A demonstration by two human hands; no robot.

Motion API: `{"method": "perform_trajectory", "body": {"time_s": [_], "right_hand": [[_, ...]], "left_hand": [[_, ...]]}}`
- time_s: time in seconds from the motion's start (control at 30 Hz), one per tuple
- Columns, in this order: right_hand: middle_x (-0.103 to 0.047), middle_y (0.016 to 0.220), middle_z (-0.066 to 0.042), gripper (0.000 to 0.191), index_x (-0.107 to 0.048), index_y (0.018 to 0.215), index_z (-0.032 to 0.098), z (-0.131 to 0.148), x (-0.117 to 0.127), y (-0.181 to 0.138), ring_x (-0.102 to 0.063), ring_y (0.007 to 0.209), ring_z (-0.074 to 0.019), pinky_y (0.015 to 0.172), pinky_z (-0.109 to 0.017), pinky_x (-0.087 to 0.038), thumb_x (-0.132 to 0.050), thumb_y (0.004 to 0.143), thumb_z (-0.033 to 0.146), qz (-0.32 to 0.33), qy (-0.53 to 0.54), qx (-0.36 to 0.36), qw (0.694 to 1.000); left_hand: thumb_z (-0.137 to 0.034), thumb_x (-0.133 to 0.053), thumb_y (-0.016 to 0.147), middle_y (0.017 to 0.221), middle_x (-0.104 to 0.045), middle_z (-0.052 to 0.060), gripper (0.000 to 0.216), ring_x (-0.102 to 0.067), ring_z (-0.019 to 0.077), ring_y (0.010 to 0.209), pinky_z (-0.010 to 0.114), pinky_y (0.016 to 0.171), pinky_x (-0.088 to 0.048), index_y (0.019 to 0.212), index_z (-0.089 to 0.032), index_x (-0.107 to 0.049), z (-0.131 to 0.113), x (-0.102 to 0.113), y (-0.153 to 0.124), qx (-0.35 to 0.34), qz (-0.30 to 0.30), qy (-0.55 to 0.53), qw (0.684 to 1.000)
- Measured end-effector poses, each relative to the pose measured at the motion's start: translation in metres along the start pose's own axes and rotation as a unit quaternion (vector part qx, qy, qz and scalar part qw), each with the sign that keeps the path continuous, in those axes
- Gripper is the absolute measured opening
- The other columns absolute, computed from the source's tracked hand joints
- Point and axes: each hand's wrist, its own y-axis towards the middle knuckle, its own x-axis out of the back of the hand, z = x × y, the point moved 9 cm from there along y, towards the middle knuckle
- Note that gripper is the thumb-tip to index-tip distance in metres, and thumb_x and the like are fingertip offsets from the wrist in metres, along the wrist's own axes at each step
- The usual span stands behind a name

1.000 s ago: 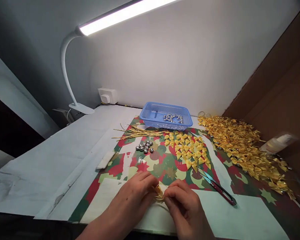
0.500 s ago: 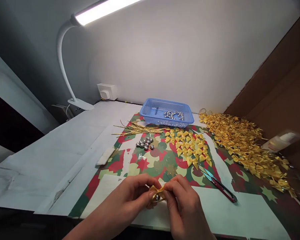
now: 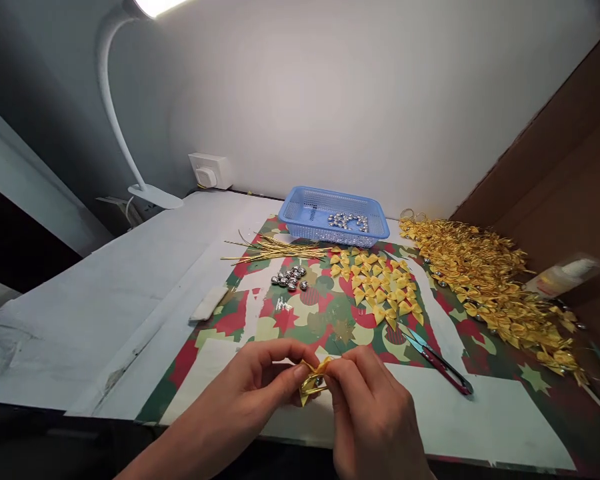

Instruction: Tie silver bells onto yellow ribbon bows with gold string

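Observation:
My left hand [image 3: 260,387] and my right hand [image 3: 367,400] meet at the near edge of the table, fingers pinched together on a small yellow ribbon bow [image 3: 313,380] with a silver bell at its middle. Farther out on the patterned mat [image 3: 325,320] lie loose yellow bows [image 3: 377,283], a cluster of silver bells [image 3: 290,279] and a bundle of gold wire ties [image 3: 275,252]. A blue basket [image 3: 333,217] holding more bells stands at the back.
Small red-handled snips [image 3: 437,363] lie right of my hands. A large heap of finished gold bows [image 3: 490,283] runs along the right side, by a brown board. A white desk lamp [image 3: 115,127] and a wall socket [image 3: 207,172] stand at the back left.
The bow has been turned between my fingers and lifted slightly, its bell now showing. The camera has tipped down a little, so the lamp has slid up out of view.

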Motion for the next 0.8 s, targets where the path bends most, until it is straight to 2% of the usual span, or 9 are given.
{"method": "perform_trajectory", "body": {"time_s": [0.13, 0.27, 0.6, 0.8], "right_hand": [[-0.049, 0.08, -0.003, 0.019, -0.057, 0.096, 0.019, 0.0048, 0.0006, 0.0007, -0.046, 0.068, -0.0186, 0.06, -0.031, -0.031, -0.043, 0.095, 0.005, -0.027, -0.022, 0.002, 0.999], [-0.048, 0.078, -0.003, 0.02, -0.057, 0.092, 0.019, 0.0068, -0.0004, 0.0005, -0.043, 0.067, -0.019, 0.061, -0.032, -0.029, -0.042, 0.097, 0.007, -0.048, -0.026, -0.001, 0.999], [-0.047, 0.075, -0.003, 0.022, -0.056, 0.088, 0.019, 0.0092, -0.0024, -0.001, -0.04, 0.064, -0.0195, 0.061, -0.033, -0.026, -0.041, 0.098, 0.008, -0.053, -0.056, -0.006, 0.997], [-0.049, 0.076, -0.003, 0.022, -0.055, 0.085, 0.019, 0.0077, -0.0025, -0.0021, -0.041, 0.065, -0.0196, 0.061, -0.034, -0.026, -0.041, 0.098, 0.009, -0.055, -0.061, -0.011, 0.997]], "left_hand": [[-0.044, -0.073, 0.089, 0.076, -0.066, -0.004, 0.024, -0.054, 0.0154, 0.073, 0.026, 0.069, -0.045, 0.093, -0.021, -0.077, -0.0005, -0.0017, -0.0009, 0.015, 0.01, -0.023, 1.0], [-0.047, -0.074, 0.088, 0.075, -0.064, -0.004, 0.027, -0.054, 0.0161, 0.075, 0.027, 0.07, -0.044, 0.092, -0.02, -0.077, 0.0017, 0.0006, -0.0017, 0.019, 0.012, 0.006, 1.0], [-0.031, -0.076, 0.085, 0.078, -0.074, -0.001, 0.011, -0.064, 0.0196, 0.081, 0.03, 0.075, -0.049, 0.086, -0.02, -0.079, 0.0018, -0.0018, -0.0001, 0.01, 0.013, -0.003, 1.0], [-0.03, -0.074, 0.085, 0.078, -0.075, 0.001, 0.013, -0.064, 0.0207, 0.079, 0.031, 0.072, -0.05, 0.088, -0.019, -0.08, -0.0006, -0.0017, 0.0, 0.003, 0.002, 0.017, 1.0]]}}
